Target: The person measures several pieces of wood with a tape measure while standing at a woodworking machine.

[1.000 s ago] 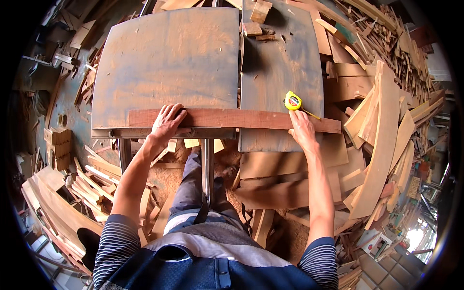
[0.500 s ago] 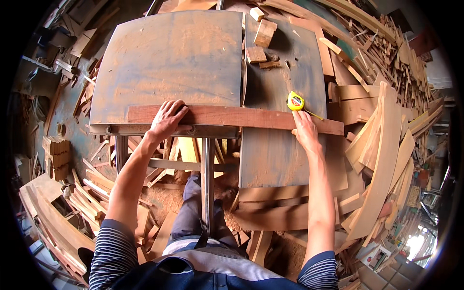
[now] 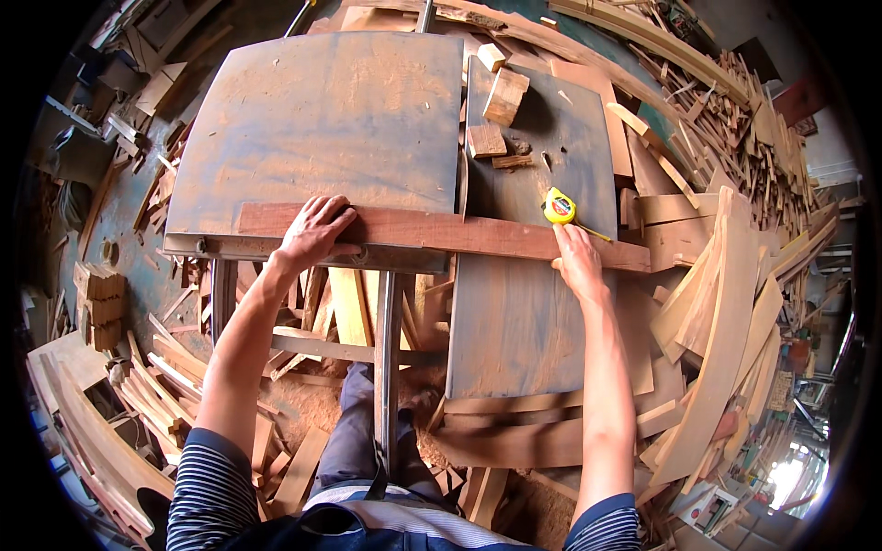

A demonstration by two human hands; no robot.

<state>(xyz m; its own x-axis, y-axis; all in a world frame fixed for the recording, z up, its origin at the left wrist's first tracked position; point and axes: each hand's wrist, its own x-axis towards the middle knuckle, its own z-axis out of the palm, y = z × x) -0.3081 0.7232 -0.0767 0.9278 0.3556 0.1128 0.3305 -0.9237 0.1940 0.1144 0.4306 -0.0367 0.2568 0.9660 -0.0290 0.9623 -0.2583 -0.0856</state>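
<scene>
Left hand (image 3: pixel 317 231): closed across a reddish-brown board (image 3: pixel 432 228), with the fingers slightly bent and lying near one another over its upper face, tips at the far edge. The thumb stands apart from them, at the near edge, so that the board lies between thumb and fingers.

Right hand (image 3: pixel 581 259): fingers drawn close together and laid over the board toward its right end, tips near the far edge; the thumb is bent near the near edge. Whether this hand pinches the board or merely rests on it cannot be told.

The board extends beyond both hands, to the left of the left one and to the right of the right one. It lies flat across the left table panel (image 3: pixel 322 119) and the right table panel (image 3: pixel 514 321), bridging the gap between them, its left portion along the near edge of the left panel.

A yellow tape measure (image 3: pixel 559 206) sits just beyond the right fingertips, at the board's far edge, with a short strip of blade (image 3: pixel 599 233) out to the right.

Farther off on the right panel are wood blocks (image 3: pixel 506 96). Long pale planks (image 3: pixel 712 340) are heaped right of the table; offcuts (image 3: pixel 165 404) lie to the left.
</scene>
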